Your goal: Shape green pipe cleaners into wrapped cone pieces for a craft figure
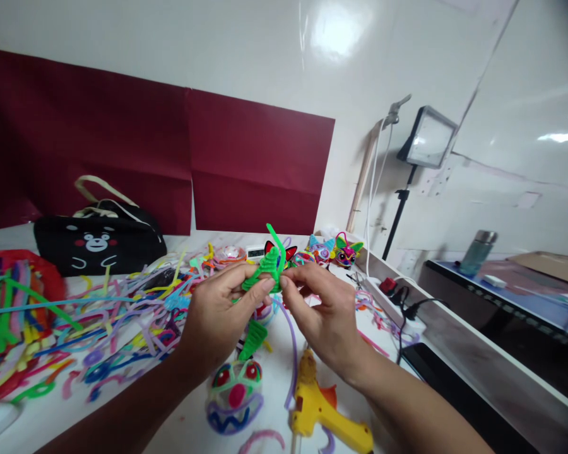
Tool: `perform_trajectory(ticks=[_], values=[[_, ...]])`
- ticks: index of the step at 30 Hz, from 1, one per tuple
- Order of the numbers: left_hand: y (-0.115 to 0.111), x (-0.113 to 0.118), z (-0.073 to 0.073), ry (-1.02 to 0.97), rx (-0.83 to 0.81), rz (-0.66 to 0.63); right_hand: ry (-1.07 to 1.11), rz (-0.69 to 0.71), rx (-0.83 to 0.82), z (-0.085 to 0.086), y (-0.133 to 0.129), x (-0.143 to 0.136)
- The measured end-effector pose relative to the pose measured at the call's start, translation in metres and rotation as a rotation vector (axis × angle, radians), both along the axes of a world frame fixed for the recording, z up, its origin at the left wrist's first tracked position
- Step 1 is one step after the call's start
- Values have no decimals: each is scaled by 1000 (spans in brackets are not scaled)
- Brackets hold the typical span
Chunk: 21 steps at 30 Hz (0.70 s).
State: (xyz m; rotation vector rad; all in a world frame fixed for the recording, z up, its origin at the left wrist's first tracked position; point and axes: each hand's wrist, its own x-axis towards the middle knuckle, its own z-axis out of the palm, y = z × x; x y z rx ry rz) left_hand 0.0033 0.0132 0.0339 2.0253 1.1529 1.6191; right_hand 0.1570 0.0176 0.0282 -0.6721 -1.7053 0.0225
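Both hands meet above the middle of the table around a green pipe cleaner piece (264, 270), coiled into a ridged triangle with one end sticking up. My left hand (222, 309) pinches its left side between thumb and fingers. At the right edge, my right hand (322, 309) has thumb and forefinger closed on the green strand. Under the hands lies a second green triangle (253, 339). Nearer to me is a clown-like face (234, 397) with red eyes, a red nose and a purple-edged mouth. A yellow glue gun (322, 413) rests below my right hand.
Loose pipe cleaners (123, 334) cover the left side, beside a red bag of them (52, 277). A black pouch (99, 243) stands behind. Finished colourful figures (345, 250) sit at the back. Cables (402, 309) and a dark phone-like slab (454, 384) lie right.
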Motion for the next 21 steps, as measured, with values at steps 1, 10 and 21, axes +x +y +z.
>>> perform_trajectory(ticks=[1,10,21], values=[[0,0,0,27,25,18,-31,-9,22,0,-1,1],[-4,-1,3,145,110,20,-162,62,42,4,-6,9],[-6,-7,9,146,-8,-43,-156,115,10,6,-7,10]])
